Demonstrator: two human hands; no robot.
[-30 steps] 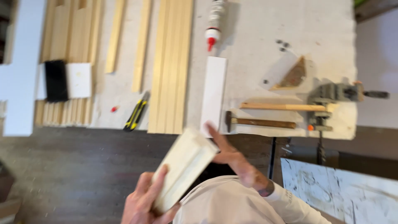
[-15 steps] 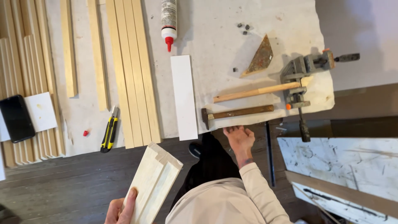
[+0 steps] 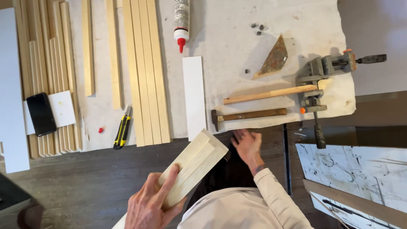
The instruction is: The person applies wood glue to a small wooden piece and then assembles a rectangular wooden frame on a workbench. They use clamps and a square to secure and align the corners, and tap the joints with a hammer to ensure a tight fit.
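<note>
My left hand (image 3: 149,203) grips a pale wooden block (image 3: 196,163) made of stacked strips, held tilted up over the dark floor at the bottom centre. My right hand (image 3: 247,144) hovers with fingers spread just below a hammer (image 3: 250,115) that lies on the white sheet. A second wooden handle (image 3: 271,93) lies above the hammer, reaching into a small metal vise (image 3: 316,76). A white rectangular strip (image 3: 194,95) lies left of the hammer.
Long pale wooden slats (image 3: 146,72) lie side by side on the left, with a yellow utility knife (image 3: 123,129), a phone (image 3: 41,113) and a glue bottle (image 3: 181,21). A triangular wood scrap (image 3: 273,57) sits at upper right. Marked panels (image 3: 356,169) lie at lower right.
The view has swung, so the sheet and tools sit differently in frame. My right hand has left the block and now hangs below the hammer. My left hand still holds the block.
</note>
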